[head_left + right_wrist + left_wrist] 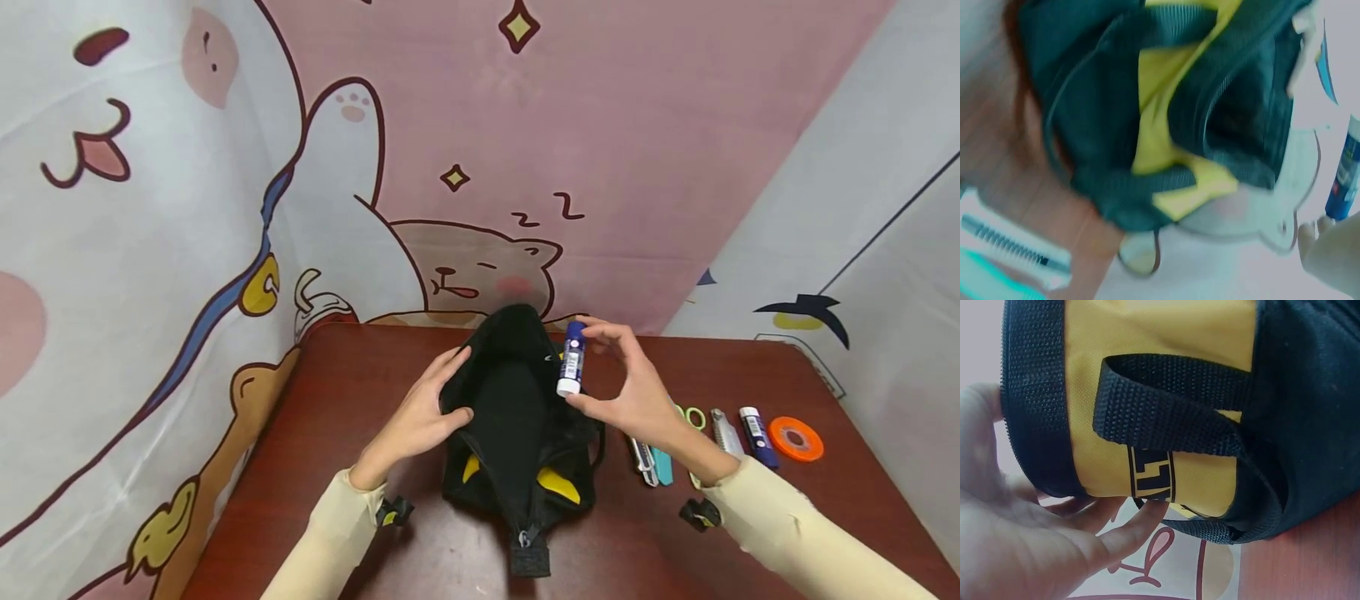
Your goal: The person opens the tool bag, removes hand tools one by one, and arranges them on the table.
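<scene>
A black and yellow bag (457, 479) stands on the table with its zipped mouth spread wide and its inside dark. My left hand (423, 408) grips the left rim of that mouth. In the left wrist view the left hand (1035, 531) lies against the bag's yellow panel, near a black webbing loop (1160, 412). Over the bag's right rim, my right hand (637, 400) pinches a blue glue stick (572, 358) with a white end between thumb and fingers. The right wrist view, somewhat blurred, shows the glue stick (1342, 178) beside the bag (1104, 119).
Right of the bag on the brown table (675, 542) lie a utility knife (642, 461), a teal item (662, 467), green-handled scissors (695, 417), a grey cutter-like tool (726, 433), another glue stick (759, 437) and an orange ring-shaped roll (795, 439). A printed cloth (637, 167) hangs behind.
</scene>
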{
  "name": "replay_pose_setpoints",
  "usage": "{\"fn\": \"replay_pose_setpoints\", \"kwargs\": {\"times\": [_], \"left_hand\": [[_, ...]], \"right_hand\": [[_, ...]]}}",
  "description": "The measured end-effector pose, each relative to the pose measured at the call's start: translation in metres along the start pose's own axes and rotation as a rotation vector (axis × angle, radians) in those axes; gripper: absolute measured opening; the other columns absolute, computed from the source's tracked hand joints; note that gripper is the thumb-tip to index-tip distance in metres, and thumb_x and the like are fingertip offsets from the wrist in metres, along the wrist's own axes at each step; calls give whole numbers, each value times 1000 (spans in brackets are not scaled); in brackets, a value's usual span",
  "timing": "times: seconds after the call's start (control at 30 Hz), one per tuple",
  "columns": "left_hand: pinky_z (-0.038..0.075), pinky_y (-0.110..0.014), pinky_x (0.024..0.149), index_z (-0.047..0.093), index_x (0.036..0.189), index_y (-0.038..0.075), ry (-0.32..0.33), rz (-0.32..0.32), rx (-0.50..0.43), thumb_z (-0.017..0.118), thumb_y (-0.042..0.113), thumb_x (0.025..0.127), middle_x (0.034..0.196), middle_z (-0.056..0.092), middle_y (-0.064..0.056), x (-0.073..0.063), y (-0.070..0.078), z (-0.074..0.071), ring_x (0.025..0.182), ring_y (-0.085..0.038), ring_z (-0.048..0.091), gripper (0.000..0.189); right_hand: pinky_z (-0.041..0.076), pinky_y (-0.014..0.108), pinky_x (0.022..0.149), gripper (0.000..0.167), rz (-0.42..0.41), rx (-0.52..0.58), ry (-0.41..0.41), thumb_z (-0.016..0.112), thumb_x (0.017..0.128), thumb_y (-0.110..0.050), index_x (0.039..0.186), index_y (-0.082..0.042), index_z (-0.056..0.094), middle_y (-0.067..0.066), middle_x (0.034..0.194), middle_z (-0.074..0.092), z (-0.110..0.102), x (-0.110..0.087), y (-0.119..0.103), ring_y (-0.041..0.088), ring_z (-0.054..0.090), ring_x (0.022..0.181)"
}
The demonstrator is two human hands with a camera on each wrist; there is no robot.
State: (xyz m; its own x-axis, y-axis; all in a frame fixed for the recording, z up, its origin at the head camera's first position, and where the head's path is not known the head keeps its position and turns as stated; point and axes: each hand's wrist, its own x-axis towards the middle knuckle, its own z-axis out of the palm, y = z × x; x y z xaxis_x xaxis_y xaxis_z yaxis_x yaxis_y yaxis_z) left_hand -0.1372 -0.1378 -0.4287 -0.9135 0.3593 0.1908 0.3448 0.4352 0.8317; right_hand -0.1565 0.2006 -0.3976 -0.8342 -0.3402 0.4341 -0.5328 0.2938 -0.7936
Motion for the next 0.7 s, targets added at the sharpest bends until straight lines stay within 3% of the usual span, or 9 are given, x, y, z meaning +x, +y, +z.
{"fn": "replay_pose_setpoints", "kwargs": {"times": [0.17,0.47,0.7], "left_hand": [[33,-71,124,37,174,9,-6,-6,-3,74,10,94,178,33,-17,-1,1,-2,159,-42,38,88],[32,-71,125,36,174,8,-13,-6,-8,74,12,95,177,32,-19,0,2,0,160,-42,37,88],[31,-71,125,35,174,7,-7,10,-22,76,10,97,176,34,-19,0,1,0,160,-42,37,88]], "right_hand": [[41,18,115,92,-8,11,2,89,78,17,156,-1,45,11,169,47,-39,-14,6,8,53,143],[45,11,104,101,67,-114,-18,89,77,18,163,-4,41,1,168,49,-96,-49,22,3,57,137],[48,8,96,107,110,-188,-37,90,75,19,166,-3,39,-1,165,50,-138,-73,54,-3,57,134]]}}
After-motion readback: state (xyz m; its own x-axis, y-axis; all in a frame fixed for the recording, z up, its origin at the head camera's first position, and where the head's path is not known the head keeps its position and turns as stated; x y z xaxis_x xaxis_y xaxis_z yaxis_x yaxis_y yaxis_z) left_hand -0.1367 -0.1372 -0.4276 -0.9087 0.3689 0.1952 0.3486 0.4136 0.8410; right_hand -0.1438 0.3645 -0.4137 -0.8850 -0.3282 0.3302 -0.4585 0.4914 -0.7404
